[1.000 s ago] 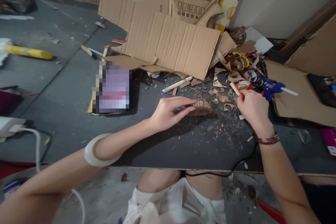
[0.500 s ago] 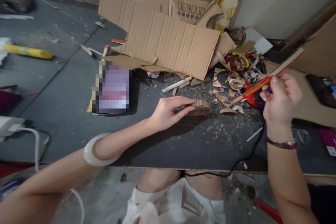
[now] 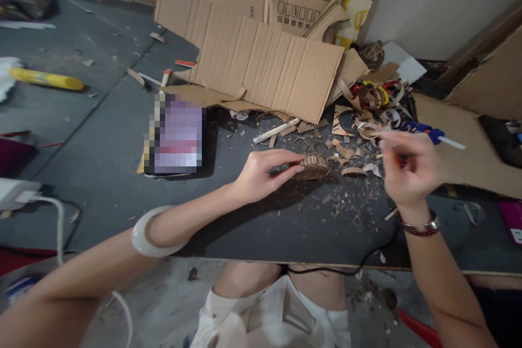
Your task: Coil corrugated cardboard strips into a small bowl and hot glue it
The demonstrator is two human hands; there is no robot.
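Observation:
My left hand (image 3: pixel 267 174) pinches a round coil of rolled corrugated cardboard (image 3: pixel 313 167) between thumb and fingers. The coil stands low on the dark table, its ridged edge showing. To its right, my right hand (image 3: pixel 414 166) is raised over the scraps and smeared by motion. Its fingers are bent, and I cannot make out whether anything is in them. Behind this hand is a blue and red tool, apparently a glue gun (image 3: pixel 420 128), with a white stick jutting out at the right. The hand covers most of that tool.
Cardboard sheets (image 3: pixel 265 60) lean at the back. A phone with a blurred screen (image 3: pixel 179 136) stands left of the coil. A white stick (image 3: pixel 275 131) and paper scraps (image 3: pixel 345 149) lie behind it. A yellow tube (image 3: pixel 47 79) lies far left. A black cable (image 3: pixel 359 266) crosses the front edge.
My right hand has moved left and slightly down, turning. The red-labelled strip it held is no longer visible, and more of the blue tool shows. My left hand and the coil have stayed put.

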